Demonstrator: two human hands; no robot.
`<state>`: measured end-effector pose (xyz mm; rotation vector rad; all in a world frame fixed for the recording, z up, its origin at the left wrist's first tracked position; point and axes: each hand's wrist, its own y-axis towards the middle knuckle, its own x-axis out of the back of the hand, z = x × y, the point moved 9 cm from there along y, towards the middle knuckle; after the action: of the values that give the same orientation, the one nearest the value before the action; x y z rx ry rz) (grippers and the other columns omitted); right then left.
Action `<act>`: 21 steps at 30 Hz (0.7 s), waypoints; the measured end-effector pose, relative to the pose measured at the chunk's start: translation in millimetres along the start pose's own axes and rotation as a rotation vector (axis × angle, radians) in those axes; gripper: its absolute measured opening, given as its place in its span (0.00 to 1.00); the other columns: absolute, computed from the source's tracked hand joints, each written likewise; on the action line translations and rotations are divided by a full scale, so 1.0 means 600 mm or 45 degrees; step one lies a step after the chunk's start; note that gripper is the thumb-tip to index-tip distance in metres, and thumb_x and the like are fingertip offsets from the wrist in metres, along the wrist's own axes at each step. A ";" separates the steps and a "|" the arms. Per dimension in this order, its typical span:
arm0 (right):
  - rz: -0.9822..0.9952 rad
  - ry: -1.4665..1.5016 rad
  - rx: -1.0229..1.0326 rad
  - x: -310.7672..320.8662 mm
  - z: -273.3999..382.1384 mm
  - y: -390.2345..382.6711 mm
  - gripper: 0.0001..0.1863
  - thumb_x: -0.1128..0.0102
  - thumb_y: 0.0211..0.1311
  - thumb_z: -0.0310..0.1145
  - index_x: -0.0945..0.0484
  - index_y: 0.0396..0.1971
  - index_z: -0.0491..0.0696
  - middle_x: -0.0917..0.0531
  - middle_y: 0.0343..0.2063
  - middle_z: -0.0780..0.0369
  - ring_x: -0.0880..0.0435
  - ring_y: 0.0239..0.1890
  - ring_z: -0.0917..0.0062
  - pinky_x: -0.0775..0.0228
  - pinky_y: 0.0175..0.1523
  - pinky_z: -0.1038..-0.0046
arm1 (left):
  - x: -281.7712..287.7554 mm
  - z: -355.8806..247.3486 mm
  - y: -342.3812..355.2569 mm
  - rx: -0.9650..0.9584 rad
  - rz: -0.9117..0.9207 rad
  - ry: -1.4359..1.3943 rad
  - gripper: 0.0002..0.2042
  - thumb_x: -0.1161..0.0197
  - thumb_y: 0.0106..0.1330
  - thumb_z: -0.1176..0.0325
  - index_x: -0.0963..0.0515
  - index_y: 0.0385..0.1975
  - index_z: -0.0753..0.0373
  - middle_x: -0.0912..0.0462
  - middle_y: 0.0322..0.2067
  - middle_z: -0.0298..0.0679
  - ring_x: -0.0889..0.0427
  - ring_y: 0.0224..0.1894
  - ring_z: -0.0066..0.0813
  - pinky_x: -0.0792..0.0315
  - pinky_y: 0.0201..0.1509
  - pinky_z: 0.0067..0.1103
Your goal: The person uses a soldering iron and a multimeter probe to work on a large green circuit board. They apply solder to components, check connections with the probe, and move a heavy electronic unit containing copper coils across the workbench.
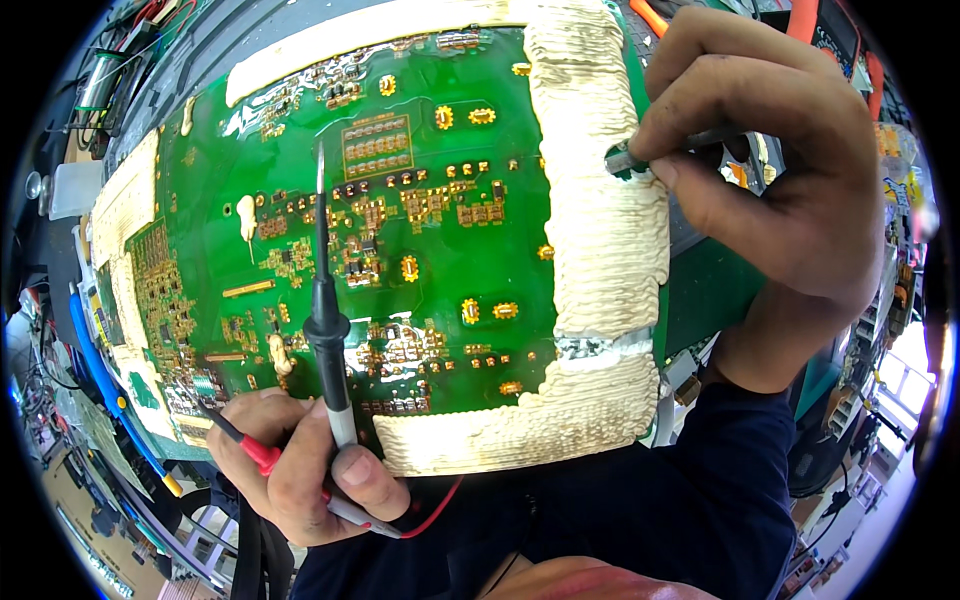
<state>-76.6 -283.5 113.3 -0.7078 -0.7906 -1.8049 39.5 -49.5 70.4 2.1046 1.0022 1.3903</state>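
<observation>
A large green circuit board (300, 220) lies tilted in front of me, with gold-ringed holes and clusters of small parts. Thick, ridged cream-coloured coating (600, 240) covers its right, lower and upper borders. My left hand (300, 470) is at the board's near left edge, fingers closed round a black test probe (328, 340) and a red test probe (262, 455). The black probe's metal tip points up across the board. Over the right border, my right hand (770, 170) pinches a slim grey metal tool (625, 160). Its tip meets a small dark gap in the coating; the rest is mostly hidden by my fingers.
A solder spool (103, 80) stands at the far left. Beside the board's left edge lies a blue rod-like tool (110, 385) with a yellow end. Orange handles (803, 18) show at the top right. Assorted parts and clutter fill the right side.
</observation>
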 end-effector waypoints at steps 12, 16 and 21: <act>0.037 0.061 -0.049 0.000 -0.007 0.001 0.05 0.33 0.52 0.18 0.13 0.30 0.39 0.16 0.30 0.60 0.19 0.24 0.82 0.30 0.26 0.79 | 0.000 0.002 0.001 -0.026 0.093 0.018 0.13 0.40 0.66 0.60 0.21 0.41 0.65 0.29 0.28 0.44 0.31 0.28 0.35 0.37 0.30 0.29; 0.025 0.040 -0.010 0.000 -0.005 0.001 0.06 0.32 0.51 0.18 0.13 0.30 0.39 0.16 0.30 0.60 0.18 0.24 0.81 0.30 0.26 0.79 | 0.000 0.002 0.001 -0.027 0.079 0.013 0.13 0.40 0.65 0.61 0.20 0.41 0.64 0.29 0.27 0.44 0.31 0.28 0.35 0.37 0.30 0.29; 0.005 0.017 0.016 -0.001 0.000 0.002 0.06 0.31 0.50 0.18 0.13 0.30 0.39 0.16 0.30 0.60 0.18 0.25 0.81 0.29 0.27 0.79 | -0.001 0.000 0.004 -0.043 0.072 0.020 0.13 0.40 0.65 0.60 0.20 0.40 0.64 0.29 0.27 0.44 0.31 0.27 0.34 0.38 0.30 0.29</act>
<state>-75.5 -283.5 112.9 -0.6881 -0.7902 -1.7982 40.1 -51.4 71.8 2.1159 0.9247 1.4427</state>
